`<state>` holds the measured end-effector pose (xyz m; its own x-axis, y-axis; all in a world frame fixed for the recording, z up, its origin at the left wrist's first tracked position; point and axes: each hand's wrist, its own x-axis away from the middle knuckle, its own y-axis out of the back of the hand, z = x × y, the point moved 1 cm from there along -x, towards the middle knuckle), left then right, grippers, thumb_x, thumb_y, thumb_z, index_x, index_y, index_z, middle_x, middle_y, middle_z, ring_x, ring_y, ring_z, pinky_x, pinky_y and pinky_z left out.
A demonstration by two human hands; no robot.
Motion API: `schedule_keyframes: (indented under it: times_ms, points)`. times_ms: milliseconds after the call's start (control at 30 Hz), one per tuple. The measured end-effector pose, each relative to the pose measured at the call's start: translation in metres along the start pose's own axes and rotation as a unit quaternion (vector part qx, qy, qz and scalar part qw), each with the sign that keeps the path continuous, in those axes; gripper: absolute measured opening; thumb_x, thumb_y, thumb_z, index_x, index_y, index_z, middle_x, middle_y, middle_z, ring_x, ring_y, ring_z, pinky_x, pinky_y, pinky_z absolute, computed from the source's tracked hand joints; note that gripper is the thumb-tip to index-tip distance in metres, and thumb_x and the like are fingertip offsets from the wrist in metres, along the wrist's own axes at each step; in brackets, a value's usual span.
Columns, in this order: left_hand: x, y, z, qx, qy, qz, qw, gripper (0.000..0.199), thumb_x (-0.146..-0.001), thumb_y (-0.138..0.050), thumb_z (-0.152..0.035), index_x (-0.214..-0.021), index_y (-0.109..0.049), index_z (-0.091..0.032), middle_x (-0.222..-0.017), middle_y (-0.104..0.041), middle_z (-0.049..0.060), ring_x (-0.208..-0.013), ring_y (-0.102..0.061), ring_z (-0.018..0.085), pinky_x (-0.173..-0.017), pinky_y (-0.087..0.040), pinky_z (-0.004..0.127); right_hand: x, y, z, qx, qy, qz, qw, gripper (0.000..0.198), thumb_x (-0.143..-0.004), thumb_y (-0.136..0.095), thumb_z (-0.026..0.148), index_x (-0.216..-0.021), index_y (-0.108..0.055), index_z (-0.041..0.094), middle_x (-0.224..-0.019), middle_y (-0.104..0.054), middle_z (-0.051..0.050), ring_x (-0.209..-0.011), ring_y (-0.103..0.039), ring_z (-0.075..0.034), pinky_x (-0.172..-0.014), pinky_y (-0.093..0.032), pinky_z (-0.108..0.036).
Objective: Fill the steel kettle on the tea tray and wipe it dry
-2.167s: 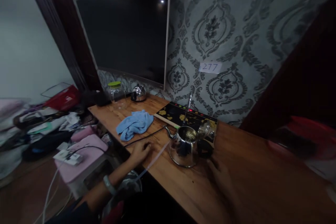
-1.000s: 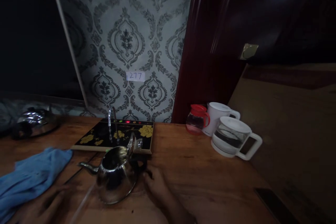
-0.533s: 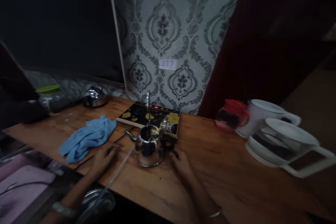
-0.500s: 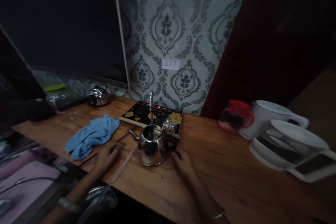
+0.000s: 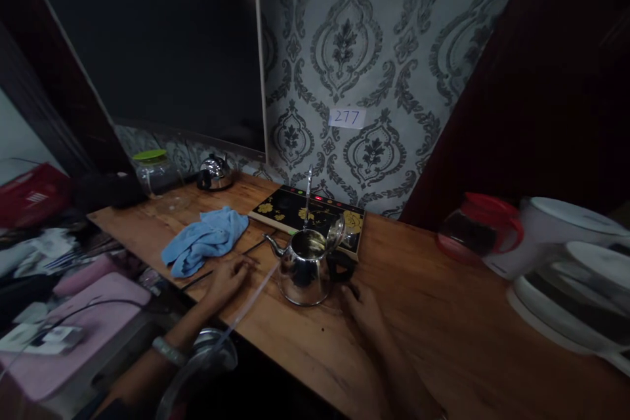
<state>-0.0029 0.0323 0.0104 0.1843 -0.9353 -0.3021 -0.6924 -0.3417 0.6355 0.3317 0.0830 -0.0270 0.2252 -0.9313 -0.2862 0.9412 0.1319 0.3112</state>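
Note:
A shiny steel kettle [image 5: 302, 279] stands upright on the wooden table, its lid [image 5: 336, 231] tilted up on the handle side. Its black handle [image 5: 340, 267] points right and its thin spout left. My left hand [image 5: 229, 283] rests on the table left of the kettle, near a black cable, fingers loosely bent and holding nothing. Low beside the handle, my right hand [image 5: 364, 307] lies on the table, thumb and fingers apart; I see no grip on the handle. Behind the kettle is a black flowered electric hob [image 5: 290, 207] with a thin metal tap [image 5: 308, 197].
A blue cloth [image 5: 207, 239] lies left. A clear hose [image 5: 253, 298] runs over the front edge toward a metal vessel [image 5: 214, 344] below. A second small kettle [image 5: 215, 172] and a green-lidded jar [image 5: 157, 174] stand behind; a red-lidded jug [image 5: 480, 226] and white pitchers stand right.
My view has swung left, so everything sits further right in the picture. The kettle stays in place on the table, and both hands remain beside it.

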Motion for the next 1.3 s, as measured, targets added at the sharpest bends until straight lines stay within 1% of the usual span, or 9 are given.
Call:
schedule_keyframes:
  times_ms: [167, 300, 467, 600, 700, 833, 1000, 1167, 1300]
  points:
    - [0.001, -0.001, 0.001, 0.000, 0.007, 0.016, 1.000, 0.031, -0.079, -0.048, -0.038, -0.085, -0.071, -0.019, -0.093, -0.075, 0.006, -0.087, -0.067, 0.022, -0.083, -0.052, 0.035, 0.000, -0.001, -0.001, -0.006, -0.012, -0.005, 1.000, 0.038, -0.081, -0.053, 0.045, -0.100, -0.071, 0.017, -0.102, -0.074, -0.011, -0.097, -0.067, -0.030, -0.088, -0.051, -0.044]
    - [0.002, 0.000, -0.005, 0.005, 0.011, 0.021, 1.000, 0.029, -0.079, -0.048, -0.037, -0.084, -0.071, -0.020, -0.090, -0.075, 0.004, -0.083, -0.068, 0.021, -0.078, -0.052, 0.033, 0.001, 0.001, 0.003, -0.025, -0.021, -0.031, 0.999, 0.041, -0.081, -0.053, 0.042, -0.108, -0.068, 0.016, -0.107, -0.072, -0.011, -0.098, -0.067, -0.029, -0.088, -0.052, -0.043]
    - [0.003, -0.001, -0.009, 0.000, -0.005, 0.006, 1.000, 0.030, -0.081, -0.049, -0.039, -0.085, -0.071, -0.020, -0.085, -0.074, 0.004, -0.078, -0.067, 0.020, -0.074, -0.052, 0.031, 0.001, 0.002, 0.012, -0.033, -0.013, -0.021, 0.999, 0.042, -0.082, -0.053, 0.043, -0.114, -0.066, 0.019, -0.110, -0.072, -0.009, -0.101, -0.066, -0.028, -0.089, -0.051, -0.042]
    - [-0.001, -0.003, -0.026, -0.004, -0.018, -0.018, 1.000, 0.033, -0.082, -0.051, -0.043, -0.094, -0.070, -0.018, -0.091, -0.073, 0.005, -0.083, -0.066, 0.020, -0.075, -0.051, 0.031, 0.001, 0.001, 0.013, -0.046, -0.006, -0.040, 0.998, 0.043, -0.082, -0.054, 0.045, -0.111, -0.067, 0.017, -0.112, -0.071, -0.011, -0.105, -0.064, -0.029, -0.094, -0.049, -0.045]
    - [-0.009, -0.005, -0.047, 0.009, -0.037, -0.004, 0.999, 0.039, -0.083, -0.051, -0.045, -0.102, -0.068, -0.016, -0.089, -0.072, 0.006, -0.080, -0.064, 0.019, -0.073, -0.050, 0.029, 0.001, 0.000, 0.011, -0.048, -0.005, -0.038, 0.998, 0.043, -0.082, -0.054, 0.046, -0.111, -0.068, 0.018, -0.113, -0.071, -0.010, -0.105, -0.064, -0.030, -0.094, -0.049, -0.045]
    - [-0.021, -0.010, -0.064, 0.030, -0.068, 0.023, 0.997, 0.036, -0.084, -0.051, -0.046, -0.090, -0.068, -0.015, -0.078, -0.068, 0.004, -0.071, -0.060, 0.016, -0.065, -0.047, 0.026, 0.000, 0.001, 0.009, -0.034, -0.001, -0.033, 0.999, 0.046, -0.083, -0.053, 0.050, -0.112, -0.068, 0.018, -0.112, -0.071, -0.010, -0.105, -0.065, -0.030, -0.093, -0.049, -0.044]
    - [-0.032, -0.015, -0.060, 0.048, -0.095, 0.004, 0.994, 0.029, -0.085, -0.051, -0.041, -0.078, -0.067, -0.017, -0.078, -0.069, 0.003, -0.075, -0.062, 0.017, -0.070, -0.047, 0.027, -0.001, 0.001, 0.010, -0.028, 0.011, -0.043, 0.999, 0.045, -0.082, -0.053, 0.052, -0.106, -0.071, 0.017, -0.105, -0.073, -0.010, -0.098, -0.067, -0.030, -0.089, -0.052, -0.043]
    - [-0.037, -0.014, -0.059, 0.058, -0.114, 0.013, 0.992, 0.028, -0.085, -0.051, -0.038, -0.077, -0.067, -0.017, -0.078, -0.069, 0.003, -0.075, -0.062, 0.016, -0.072, -0.047, 0.028, -0.001, 0.000, 0.011, -0.028, 0.012, -0.041, 0.999, 0.043, -0.083, -0.053, 0.051, -0.102, -0.072, 0.018, -0.099, -0.075, -0.008, -0.093, -0.068, -0.030, -0.084, -0.054, -0.041]
    - [-0.042, -0.013, -0.058, 0.060, -0.118, 0.012, 0.991, 0.026, -0.085, -0.053, -0.037, -0.077, -0.068, -0.017, -0.079, -0.070, 0.003, -0.079, -0.063, 0.017, -0.075, -0.047, 0.028, 0.000, 0.001, 0.013, -0.026, 0.009, -0.034, 0.999, 0.043, -0.081, -0.055, 0.052, -0.102, -0.072, 0.018, -0.099, -0.075, -0.009, -0.091, -0.068, -0.030, -0.082, -0.054, -0.041]
